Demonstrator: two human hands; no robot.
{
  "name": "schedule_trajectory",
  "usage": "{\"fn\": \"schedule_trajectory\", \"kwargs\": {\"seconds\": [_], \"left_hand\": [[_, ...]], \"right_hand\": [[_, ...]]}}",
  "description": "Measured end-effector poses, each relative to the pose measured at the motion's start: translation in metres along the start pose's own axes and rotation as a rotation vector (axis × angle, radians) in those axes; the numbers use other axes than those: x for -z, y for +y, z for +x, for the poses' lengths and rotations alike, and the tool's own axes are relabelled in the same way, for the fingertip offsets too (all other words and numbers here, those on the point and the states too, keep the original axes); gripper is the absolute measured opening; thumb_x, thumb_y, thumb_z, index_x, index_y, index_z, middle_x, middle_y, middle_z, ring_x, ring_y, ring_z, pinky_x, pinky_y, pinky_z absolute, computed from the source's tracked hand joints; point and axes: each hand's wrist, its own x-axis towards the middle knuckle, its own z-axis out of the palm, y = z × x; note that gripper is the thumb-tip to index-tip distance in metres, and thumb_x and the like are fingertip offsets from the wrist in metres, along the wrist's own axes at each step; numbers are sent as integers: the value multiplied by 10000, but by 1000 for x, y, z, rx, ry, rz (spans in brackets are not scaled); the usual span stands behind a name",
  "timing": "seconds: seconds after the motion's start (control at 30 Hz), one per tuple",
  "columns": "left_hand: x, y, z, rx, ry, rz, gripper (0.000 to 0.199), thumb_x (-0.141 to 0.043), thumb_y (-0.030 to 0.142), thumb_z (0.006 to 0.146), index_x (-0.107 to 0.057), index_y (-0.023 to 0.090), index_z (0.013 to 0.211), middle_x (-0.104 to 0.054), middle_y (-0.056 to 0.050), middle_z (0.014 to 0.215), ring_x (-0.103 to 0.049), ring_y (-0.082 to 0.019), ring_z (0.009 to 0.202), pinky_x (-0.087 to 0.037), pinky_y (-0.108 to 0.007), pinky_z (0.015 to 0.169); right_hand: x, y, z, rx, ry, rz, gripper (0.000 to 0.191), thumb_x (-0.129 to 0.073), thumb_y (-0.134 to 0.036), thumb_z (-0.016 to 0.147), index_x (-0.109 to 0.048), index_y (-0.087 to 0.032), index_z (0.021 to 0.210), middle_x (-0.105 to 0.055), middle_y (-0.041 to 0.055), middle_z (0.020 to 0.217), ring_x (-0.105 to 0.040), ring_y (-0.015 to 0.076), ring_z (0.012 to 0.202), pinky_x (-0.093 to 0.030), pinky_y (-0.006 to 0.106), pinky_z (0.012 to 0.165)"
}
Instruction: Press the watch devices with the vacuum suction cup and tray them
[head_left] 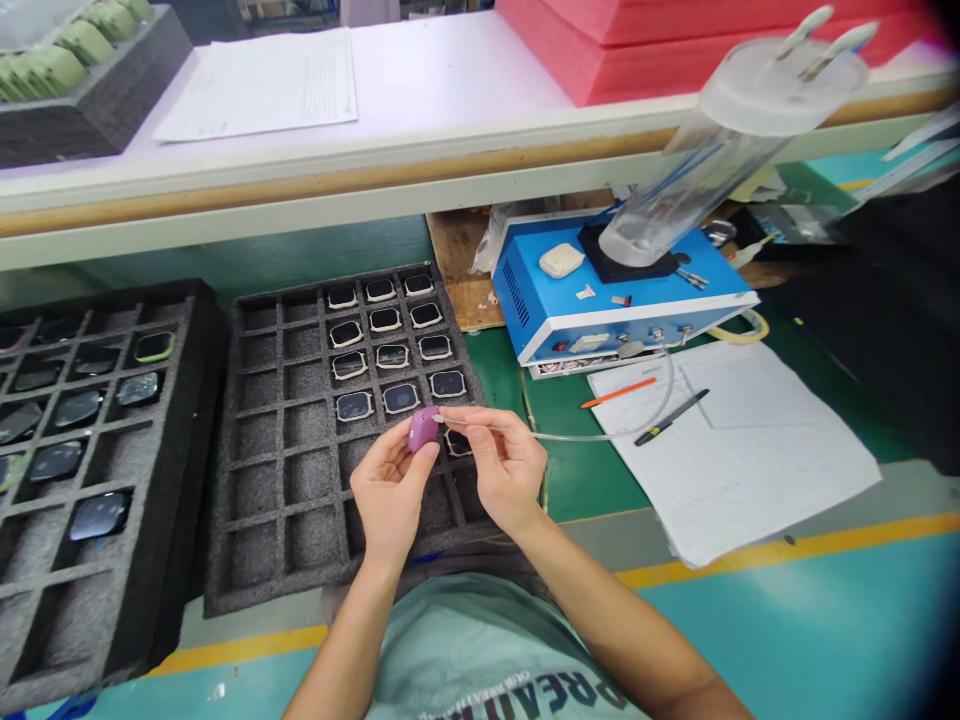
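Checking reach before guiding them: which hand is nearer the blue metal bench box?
Right. The right hand sits below the blue metal bench box, pinching a thin clear tube; the left hand is farther left, holding a purple rounded part over a grey foam tray.

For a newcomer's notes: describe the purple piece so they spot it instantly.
Find the blue machine, then follow its thin clear tube to the dark foam tray. Above it, the left hand holds a small purple piece, the only purple thing among dark framed parts.
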Motion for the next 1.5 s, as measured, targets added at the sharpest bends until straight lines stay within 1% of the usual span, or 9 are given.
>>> {"fn": "schedule_trajectory", "kwargs": {"seconds": [0.1, 0.53, 0.7, 0.87, 1.0, 1.17, 1.37, 1.5], "left_hand": [[0, 0, 0, -5, -7, -5, 341, -869, 250, 716, -783, 188, 1041, -786, -81, 1049, -756, -207, 932, -615, -297, 875], [2, 0, 0, 5, -3, -2, 363, -865, 258, 718, -774, 167, 1057, -785, -91, 1057, -757, -209, 940, -614, -298, 886], [1, 0, 0, -2, -10, -12, 354, -858, 245, 730, -772, 175, 1066, -785, -83, 1063, -756, -192, 946, -609, -270, 883], [1, -1, 0, 0, 2, -17, 360, -864, 247, 720, -772, 160, 1057, -784, -97, 1061, -758, -207, 943, -615, -290, 881], [1, -1, 0, 1, -1, -29, 353, -864, 233, 722, -773, 170, 1057, -786, -88, 1054, -758, -199, 943, -613, -277, 881], [1, -2, 0, -8, -20, -35, 338, -848, 218, 743, -771, 178, 1070, -784, -82, 1069, -755, -202, 973, -610, -287, 908], [1, -3, 0, -14, -28, -36, 321, -842, 206, 752, -773, 194, 1065, -786, -67, 1065, -757, -187, 966, -611, -264, 897], [1, -2, 0, -13, -22, -22, 337, -844, 217, 747, -768, 174, 1073, -782, -86, 1078, -756, -207, 979, -615, -298, 909]], "right_hand": [[0, 1, 0, 6, -6, 7, 108, -581, -231, 1013, -673, -230, 1068, -764, 55, 1097, -742, 208, 1030, -626, 412, 932], [-2, -1, 1, 20, 10, 31, 120, -578, -203, 1011, -684, -228, 1061, -772, 46, 1074, -754, 187, 977, -639, 377, 908], [-2, -2, 1, 18, 10, 35, 118, -579, -206, 1012, -686, -227, 1055, -773, 45, 1066, -755, 185, 974, -641, 370, 903], [-3, -2, 1, 21, 16, 34, 102, -590, -224, 1009, -684, -227, 1049, -775, 49, 1061, -759, 189, 970, -644, 370, 899], [-3, -3, 2, 20, 26, 29, 96, -594, -241, 1007, -683, -218, 1036, -777, 57, 1049, -762, 196, 964, -652, 373, 887], [-2, -1, 2, 30, 14, 31, 102, -587, -213, 1006, -679, -228, 1048, -777, 48, 1063, -758, 192, 982, -651, 372, 888], [-2, -1, 2, 38, 13, 41, 122, -581, -189, 1007, -683, -234, 1056, -776, 40, 1069, -756, 183, 989, -647, 367, 897], [-2, -2, 2, 37, 15, 33, 116, -581, -190, 1007, -683, -225, 1049, -776, 44, 1061, -756, 180, 981, -647, 359, 892]]}}
